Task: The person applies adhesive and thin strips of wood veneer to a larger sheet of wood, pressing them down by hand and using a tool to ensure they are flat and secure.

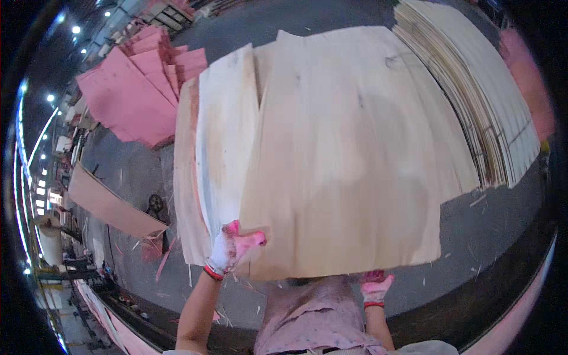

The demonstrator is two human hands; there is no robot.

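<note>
Head view: a broad pale sheet [343, 148] overlaps a paler strip [228, 136], its dark upper-right mark [390, 61] too blurred to read. At its near left corner, the left hand [228, 248] spreads thumb from fingers; the right hand [377, 290] is beside the near edge, fingers slightly parted. Whether either grips, I cannot tell. Pink sheets [127, 89] lie farther left

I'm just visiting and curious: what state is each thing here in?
Large pale sheet: spread out, slightly wavy
Left hand: gloved, thumb spread
Right hand: gloved, near the sheet's edge
Right stack: piled, edges uneven
Pink sheets: piled, fanned out
Apron: creased
Floor: littered
</note>
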